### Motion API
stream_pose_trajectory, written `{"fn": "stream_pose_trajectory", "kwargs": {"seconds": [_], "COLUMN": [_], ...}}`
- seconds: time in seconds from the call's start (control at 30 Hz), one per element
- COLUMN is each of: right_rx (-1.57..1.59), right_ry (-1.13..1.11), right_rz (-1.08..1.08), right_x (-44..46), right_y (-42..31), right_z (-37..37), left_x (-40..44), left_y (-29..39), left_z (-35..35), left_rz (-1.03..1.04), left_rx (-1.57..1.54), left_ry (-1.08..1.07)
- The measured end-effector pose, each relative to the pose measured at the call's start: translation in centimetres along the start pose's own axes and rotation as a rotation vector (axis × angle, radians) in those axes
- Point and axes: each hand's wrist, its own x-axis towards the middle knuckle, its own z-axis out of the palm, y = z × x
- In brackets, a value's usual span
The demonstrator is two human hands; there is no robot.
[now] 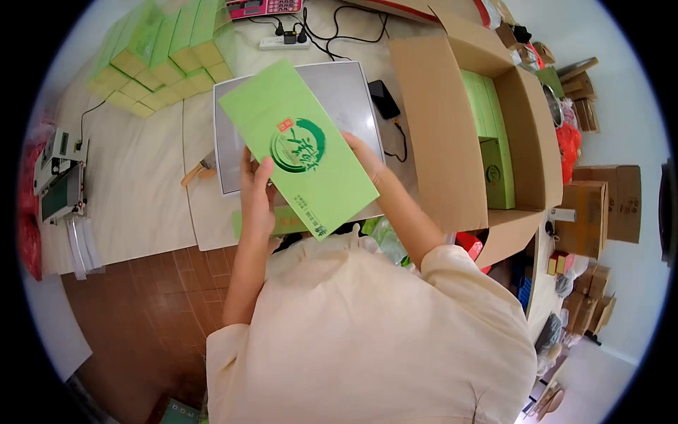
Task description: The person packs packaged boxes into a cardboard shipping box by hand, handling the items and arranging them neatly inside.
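A flat light-green gift box (300, 148) with a dark green circular logo and a small red mark is held tilted in front of my chest. My left hand (258, 182) grips its lower left edge, the thumb on top and the fingers partly behind. At the opposite edge, my right hand (362, 152) supports it, with its fingers mostly hidden behind the box. Below lies a grey tray-like surface with a white rim (221, 169). Another green box (286, 220) shows partly under my left forearm at the table edge.
Stacked green boxes (162, 56) stand at the back left. To the right, an open cardboard carton (441, 134) contains several green boxes. A phone (383, 99), a power strip (284, 44) and cables lie behind the tray. A small machine (62, 173) stands far left, and a wooden-handled tool (192, 174) lies beside the tray.
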Motion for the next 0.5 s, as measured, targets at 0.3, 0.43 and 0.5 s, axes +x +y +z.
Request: {"fn": "stream_pose_trajectory", "kwargs": {"seconds": [0.3, 0.43, 0.5], "right_rx": [-0.646, -1.081, -1.16], "right_ry": [0.209, 0.324, 0.265], "right_rz": [-0.322, -0.493, -0.55], "right_x": [-2.5, -2.2, -1.4], "right_y": [-4.4, -3.3, -2.4], "right_z": [-0.7, -0.5, 0.5], "left_x": [0.0, -0.4, -0.4], "left_y": [0.4, 0.3, -0.4], "left_z": [-1.9, -1.9, -2.1], "left_rz": [0.167, 0.265, 0.286], "left_rx": [-0.081, -0.075, -0.067], "left_ry": [0.216, 0.312, 0.349]}}
